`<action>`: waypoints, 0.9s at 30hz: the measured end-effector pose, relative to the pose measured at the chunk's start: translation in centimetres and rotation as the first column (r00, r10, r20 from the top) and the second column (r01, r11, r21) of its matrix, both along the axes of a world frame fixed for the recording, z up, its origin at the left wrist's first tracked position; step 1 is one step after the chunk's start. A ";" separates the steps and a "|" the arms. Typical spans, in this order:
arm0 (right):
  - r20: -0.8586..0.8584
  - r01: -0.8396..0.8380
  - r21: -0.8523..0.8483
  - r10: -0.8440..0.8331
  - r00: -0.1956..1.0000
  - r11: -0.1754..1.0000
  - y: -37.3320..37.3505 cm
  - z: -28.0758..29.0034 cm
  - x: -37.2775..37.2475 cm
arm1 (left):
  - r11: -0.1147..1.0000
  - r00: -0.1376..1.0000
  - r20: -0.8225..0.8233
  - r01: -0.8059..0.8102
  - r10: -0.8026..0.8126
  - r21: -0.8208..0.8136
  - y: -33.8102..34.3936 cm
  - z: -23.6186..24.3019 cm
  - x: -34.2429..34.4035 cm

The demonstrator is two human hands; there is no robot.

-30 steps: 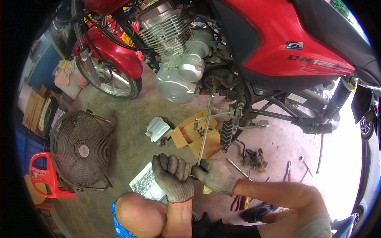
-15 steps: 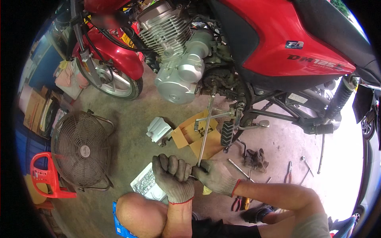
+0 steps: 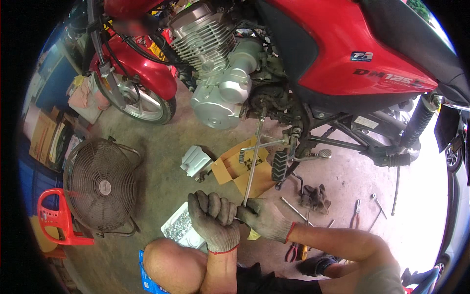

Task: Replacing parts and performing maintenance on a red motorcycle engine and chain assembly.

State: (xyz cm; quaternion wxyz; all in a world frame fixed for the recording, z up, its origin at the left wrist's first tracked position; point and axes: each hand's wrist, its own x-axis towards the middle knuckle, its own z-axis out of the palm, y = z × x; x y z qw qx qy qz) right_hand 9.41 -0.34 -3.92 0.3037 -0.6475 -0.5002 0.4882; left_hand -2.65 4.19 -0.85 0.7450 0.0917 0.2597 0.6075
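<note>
Far left of the head view: a red plastic stool (image 3: 58, 220), then a round wire-caged floor fan (image 3: 100, 184) lying on the concrete floor (image 3: 156, 147). Next right, a shallow white tray of small bright hardware (image 3: 181, 228) sits just beside my left hand (image 3: 214, 219), which wears a grey knit glove and is curled into a closed fist around the near end of the long thin steel rod (image 3: 252, 166). My right hand (image 3: 267, 220), gloved the same, is closed on the rod's low end too, touching the left hand; both are clamped on it. The rod runs up and away from my hands, over flattened yellow cardboard pieces (image 3: 240, 169), to the underside of the silver engine case (image 3: 220, 100) of the red motorcycle (image 3: 342, 54); whether the far tip is seated in anything I cannot tell. Judgement: the rod looks stiff and fairly light but long, so the far end may wander; smooth metal, possibly oily, so gloves help. Best hold is low with both hands stacked, as now. Further right: a black footpeg (image 3: 280, 165), a crumpled dark glove (image 3: 314, 197), pliers (image 3: 356, 211) and loose slim tools on the floor.
</note>
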 end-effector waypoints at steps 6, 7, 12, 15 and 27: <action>0.027 -0.056 -0.083 0.059 0.998 0.995 0.3 0.6 0.4 | 1.000 0.997 0.071 -0.006 0.006 -0.003 0.1 -0.6 -0.3; 0.050 -0.028 -0.093 0.032 0.998 0.995 0.3 0.9 0.3 | 0.999 0.992 0.126 0.016 -0.020 0.030 0.1 -0.7 -0.4; 0.100 -0.079 -0.044 0.083 0.991 0.996 -0.2 2.9 0.7 | 1.000 0.988 0.154 -0.003 0.006 -0.024 -0.3 -1.5 -0.7; 0.164 -0.111 -0.120 0.130 0.978 0.987 -0.4 3.7 0.7 | 1.000 0.984 0.177 0.006 -0.001 -0.027 -1.0 -1.9 -1.1; 0.201 -0.123 -0.025 0.126 0.972 0.992 0.3 2.7 0.5 | 0.998 0.986 0.164 -0.009 0.018 -0.059 -0.2 -1.9 -1.3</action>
